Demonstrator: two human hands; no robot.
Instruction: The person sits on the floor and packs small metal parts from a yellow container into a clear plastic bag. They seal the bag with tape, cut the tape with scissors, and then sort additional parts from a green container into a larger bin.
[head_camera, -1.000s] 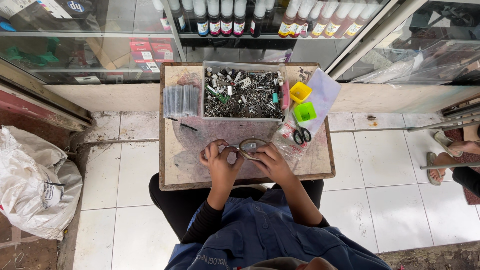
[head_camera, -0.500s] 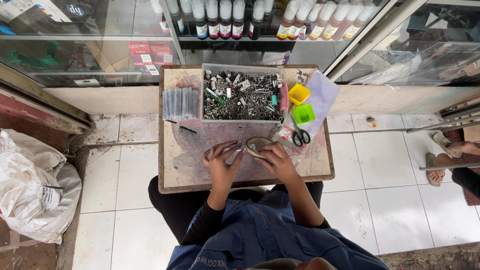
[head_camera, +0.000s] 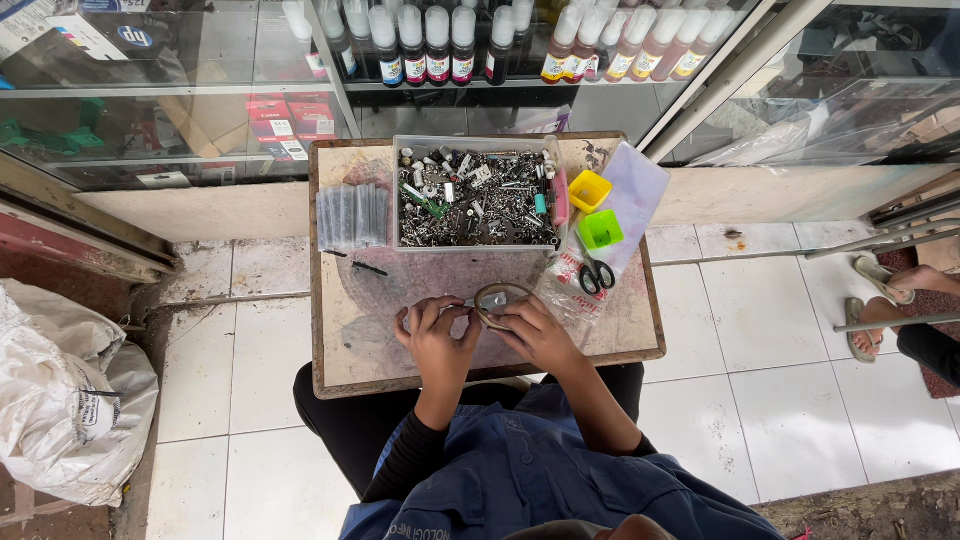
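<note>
Both hands work close together at the front middle of a small worn table (head_camera: 350, 340). My left hand (head_camera: 436, 335) pinches a small clear item against my right hand (head_camera: 533, 333). The right hand holds a roll of clear tape (head_camera: 498, 296), whose ring shows just above its fingers. Right behind the hands, a clear tray (head_camera: 476, 196) full of small metal screws and parts stands at the back of the table.
A stack of small clear bags (head_camera: 351, 214) lies left of the tray. Yellow (head_camera: 589, 189) and green (head_camera: 601, 229) small cups, scissors (head_camera: 596, 272) and plastic bags sit to the right. Glass cabinet behind; white sack (head_camera: 60, 400) on the floor left; another person's sandalled feet (head_camera: 885, 295) right.
My hands have drawn closer together and slightly nearer the table's front edge, with the tape roll still at the right hand.
</note>
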